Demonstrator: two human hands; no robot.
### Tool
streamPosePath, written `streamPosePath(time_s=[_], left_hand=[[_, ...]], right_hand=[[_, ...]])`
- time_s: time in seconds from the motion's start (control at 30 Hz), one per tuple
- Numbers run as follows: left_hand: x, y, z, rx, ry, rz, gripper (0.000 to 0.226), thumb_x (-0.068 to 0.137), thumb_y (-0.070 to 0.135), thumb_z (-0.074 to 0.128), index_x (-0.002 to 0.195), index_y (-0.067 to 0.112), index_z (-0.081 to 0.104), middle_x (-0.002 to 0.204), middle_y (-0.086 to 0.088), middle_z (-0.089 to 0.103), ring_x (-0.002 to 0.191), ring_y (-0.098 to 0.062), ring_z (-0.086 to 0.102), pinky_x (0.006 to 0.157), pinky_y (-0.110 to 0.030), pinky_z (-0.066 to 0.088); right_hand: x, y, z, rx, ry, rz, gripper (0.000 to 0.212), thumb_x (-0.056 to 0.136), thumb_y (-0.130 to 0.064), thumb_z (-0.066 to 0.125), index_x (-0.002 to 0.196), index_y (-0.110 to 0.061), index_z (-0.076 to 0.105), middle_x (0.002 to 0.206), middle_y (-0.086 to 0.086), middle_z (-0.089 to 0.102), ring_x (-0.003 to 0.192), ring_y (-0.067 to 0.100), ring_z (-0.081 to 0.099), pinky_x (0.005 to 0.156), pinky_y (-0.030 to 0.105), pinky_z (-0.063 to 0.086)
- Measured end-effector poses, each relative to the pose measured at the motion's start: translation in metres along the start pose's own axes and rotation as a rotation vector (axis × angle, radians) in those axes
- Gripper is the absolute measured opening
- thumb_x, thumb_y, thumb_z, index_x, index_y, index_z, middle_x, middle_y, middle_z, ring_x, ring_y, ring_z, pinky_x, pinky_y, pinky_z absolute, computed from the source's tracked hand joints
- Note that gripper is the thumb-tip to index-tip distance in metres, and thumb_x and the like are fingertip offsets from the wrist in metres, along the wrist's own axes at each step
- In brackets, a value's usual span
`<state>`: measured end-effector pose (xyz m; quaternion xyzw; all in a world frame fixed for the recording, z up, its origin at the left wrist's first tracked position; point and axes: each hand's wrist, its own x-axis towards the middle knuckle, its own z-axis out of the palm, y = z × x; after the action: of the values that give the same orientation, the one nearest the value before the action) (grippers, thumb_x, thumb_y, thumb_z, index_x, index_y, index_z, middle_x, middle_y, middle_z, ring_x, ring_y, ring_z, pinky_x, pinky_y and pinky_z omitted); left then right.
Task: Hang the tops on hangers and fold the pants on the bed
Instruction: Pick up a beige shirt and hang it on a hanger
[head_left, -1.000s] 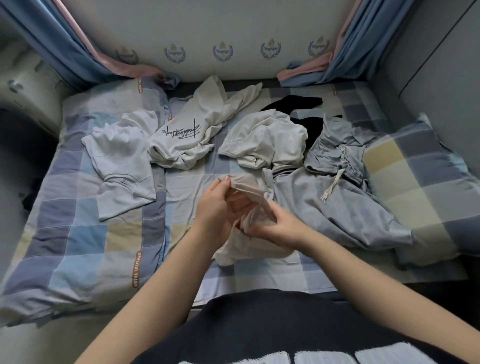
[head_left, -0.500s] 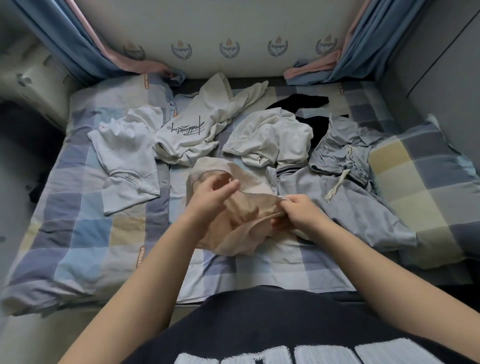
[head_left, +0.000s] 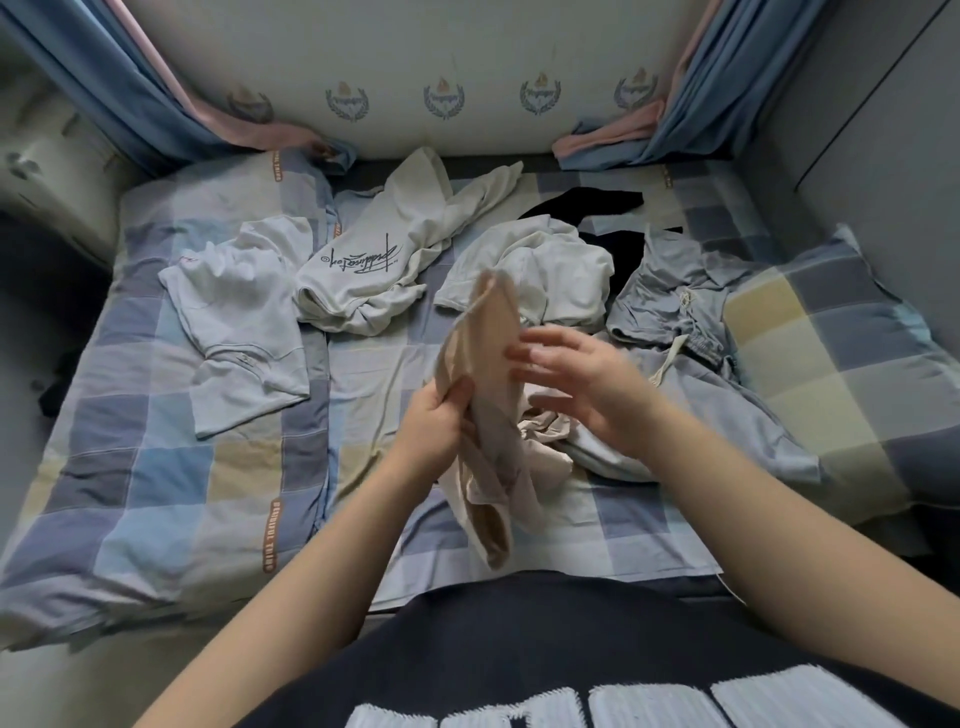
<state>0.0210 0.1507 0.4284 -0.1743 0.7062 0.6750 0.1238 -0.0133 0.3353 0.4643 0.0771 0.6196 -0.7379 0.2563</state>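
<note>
The beige garment (head_left: 488, 338) is held above the middle of the bed (head_left: 358, 379), roughly upright and bunched lengthwise. It is gripped near mid-length by the left hand (head_left: 439, 421), with the thumb pressed across the front and the fingers curled behind. The upper end rises above the grip as a narrow, folded band. The lower end hangs below the grip in loose folds and reaches the sheet.

The right hand (head_left: 587, 384) is held just beside the garment with the fingers straight and spread, holding nothing. It is blurred, so contact with the fabric cannot be confirmed.

The garment fabric is thin, smooth and limp. The bed is covered by a checked sheet in blue, grey and cream.

A flat white tee (head_left: 239, 322) lies at the left. A cream printed top (head_left: 374, 260) and a crumpled white top (head_left: 550, 270) lie beyond the hands. Grey drawstring pants (head_left: 670, 291) lie at the right, beside a checked pillow (head_left: 841, 353).
</note>
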Motion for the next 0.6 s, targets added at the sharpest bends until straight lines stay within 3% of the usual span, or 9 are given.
streamPosePath(time_s=[0.07, 0.13, 0.23, 0.37, 0.4, 0.47, 0.53, 0.6], left_hand=[[-0.003, 0.008, -0.002, -0.166, 0.031, -0.067, 0.022, 0.104, 0.026, 0.054, 0.095, 0.014, 0.07, 0.088, -0.005, 0.076, 0.085, -0.022, 0.07, 0.083, -0.04, 0.054], [-0.005, 0.016, -0.001, -0.307, 0.053, -0.081, 0.019, 0.103, 0.023, 0.055, 0.105, 0.011, 0.069, 0.098, -0.005, 0.076, 0.097, -0.022, 0.07, 0.093, -0.039, 0.054], [-0.01, 0.031, 0.002, -0.418, -0.006, -0.063, 0.02, 0.105, 0.018, 0.05, 0.114, 0.007, 0.064, 0.106, -0.012, 0.07, 0.099, -0.023, 0.066, 0.094, -0.037, 0.052], [-0.011, 0.04, -0.008, -0.361, -0.093, -0.045, 0.027, 0.106, 0.024, 0.05, 0.102, 0.005, 0.069, 0.096, -0.013, 0.075, 0.086, -0.023, 0.073, 0.076, -0.033, 0.06], [-0.01, 0.042, -0.012, -0.347, -0.089, -0.048, 0.028, 0.105, 0.026, 0.051, 0.1, 0.006, 0.07, 0.093, -0.013, 0.076, 0.084, -0.023, 0.074, 0.073, -0.032, 0.061], [-0.005, 0.043, -0.023, -0.334, 0.001, -0.04, 0.027, 0.104, 0.027, 0.054, 0.096, 0.008, 0.071, 0.09, -0.011, 0.077, 0.081, -0.022, 0.075, 0.068, -0.031, 0.062], [0.007, 0.041, -0.037, -0.281, 0.172, -0.007, 0.023, 0.104, 0.026, 0.056, 0.094, 0.011, 0.07, 0.09, -0.009, 0.077, 0.086, -0.023, 0.074, 0.073, -0.034, 0.062], [0.019, 0.035, -0.053, -0.234, 0.332, -0.001, 0.02, 0.104, 0.024, 0.055, 0.094, 0.014, 0.069, 0.098, -0.013, 0.073, 0.096, -0.029, 0.07, 0.092, -0.045, 0.058]], right_hand=[[0.003, 0.029, -0.011, -0.211, 0.018, -0.013, 0.036, 0.091, -0.009, 0.068, 0.124, -0.019, 0.059, 0.134, 0.008, 0.064, 0.112, 0.017, 0.063, 0.094, 0.035, 0.047], [0.003, 0.061, -0.02, -0.401, -0.023, 0.014, 0.054, 0.087, -0.011, 0.075, 0.136, -0.017, 0.052, 0.144, 0.009, 0.054, 0.128, 0.017, 0.053, 0.112, 0.037, 0.041], [0.006, 0.101, -0.02, -0.571, -0.095, 0.069, 0.063, 0.085, -0.023, 0.078, 0.141, -0.014, 0.052, 0.142, 0.002, 0.056, 0.132, 0.015, 0.051, 0.116, 0.042, 0.037], [0.014, 0.128, -0.015, -0.683, -0.005, 0.096, 0.019, 0.093, -0.022, 0.061, 0.109, -0.021, 0.073, 0.107, 0.0, 0.074, 0.104, 0.016, 0.068, 0.094, 0.041, 0.055], [0.016, 0.127, -0.017, -0.715, 0.037, 0.086, 0.017, 0.095, -0.02, 0.057, 0.1, -0.018, 0.074, 0.098, -0.002, 0.075, 0.096, 0.016, 0.069, 0.085, 0.038, 0.056], [0.016, 0.118, -0.024, -0.753, 0.105, 0.022, 0.023, 0.098, -0.016, 0.054, 0.08, -0.008, 0.068, 0.076, -0.005, 0.067, 0.078, 0.016, 0.061, 0.068, 0.033, 0.046], [0.014, 0.103, -0.031, -0.795, 0.176, -0.066, 0.033, 0.098, -0.011, 0.055, 0.065, -0.005, 0.055, 0.061, -0.004, 0.053, 0.067, 0.016, 0.049, 0.062, 0.037, 0.037], [0.01, 0.082, -0.037, -0.818, 0.23, -0.138, 0.037, 0.096, -0.009, 0.056, 0.06, -0.008, 0.048, 0.054, -0.008, 0.047, 0.06, 0.013, 0.044, 0.059, 0.038, 0.033]])
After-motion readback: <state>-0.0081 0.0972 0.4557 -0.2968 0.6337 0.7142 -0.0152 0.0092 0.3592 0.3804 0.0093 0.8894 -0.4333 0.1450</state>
